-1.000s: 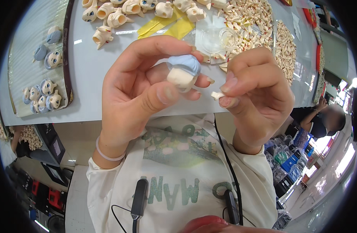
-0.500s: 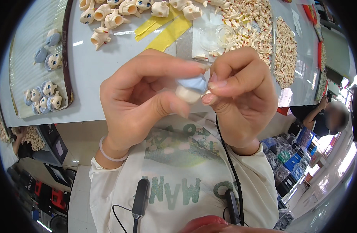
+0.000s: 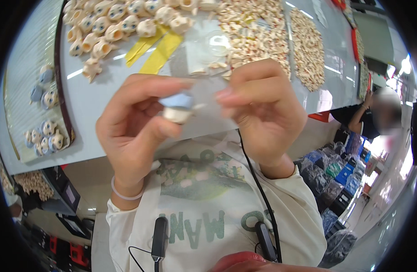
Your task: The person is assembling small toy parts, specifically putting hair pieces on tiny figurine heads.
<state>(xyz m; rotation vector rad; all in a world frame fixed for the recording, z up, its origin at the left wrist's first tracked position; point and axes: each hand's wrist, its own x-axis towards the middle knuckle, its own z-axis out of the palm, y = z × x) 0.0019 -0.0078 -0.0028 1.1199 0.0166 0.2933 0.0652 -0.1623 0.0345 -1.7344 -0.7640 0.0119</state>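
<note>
Between its thumb and fingertips, my left hand [image 3: 131,120] grips a small doll head [image 3: 176,115] with a pale blue hair part on top. A small pale pointed bit sticks out of the head's right side. Just right of it, my right hand [image 3: 267,106] is curled and apart from the head. Motion smears its thumb and index fingertips, so whether they hold anything is unclear. Behind the hands, loose doll heads [image 3: 99,25] with painted blue eyes lie at the far left of the table, and a heap of small pale pointed pieces [image 3: 254,31] lies at the far right.
A padded tray [image 3: 18,113] on the left carries several blue-haired doll heads. Yellow tape strips [image 3: 161,53] and a clear round dish [image 3: 216,43] lie on the table [image 3: 88,131]. A second pile of small pieces [image 3: 307,50] sits further right. A person [image 3: 360,115] is at the right.
My right hand has come away from the doll head, leaving a gap. My left hand has shifted left with the head. The whole view has turned slightly.
</note>
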